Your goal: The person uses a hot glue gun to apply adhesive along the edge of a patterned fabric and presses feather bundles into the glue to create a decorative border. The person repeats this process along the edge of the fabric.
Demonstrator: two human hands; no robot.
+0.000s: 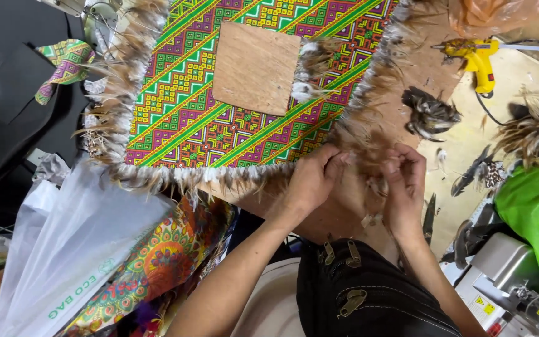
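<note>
A bright patterned cloth panel (pixel 182 106) in green, purple and yellow lies before me, edged with a fringe of brown and white feathers (pixel 176 175). A bare square of plywood (pixel 256 67) sits on its middle, with a tuft of feathers by its right edge. My left hand (pixel 312 178) pinches the feather fringe at the panel's lower right corner. My right hand (pixel 403 181) is close beside it, fingers curled on small feathers at the same corner.
A yellow glue gun (pixel 478 59) lies at the upper right on the brown board (pixel 428 68). Loose feathers (pixel 430 113) are scattered to the right. A green cloth (pixel 534 212) and grey machine (pixel 506 274) are lower right. A clear plastic bag (pixel 63 243) is at the left; a black bag (pixel 369 293) is on my lap.
</note>
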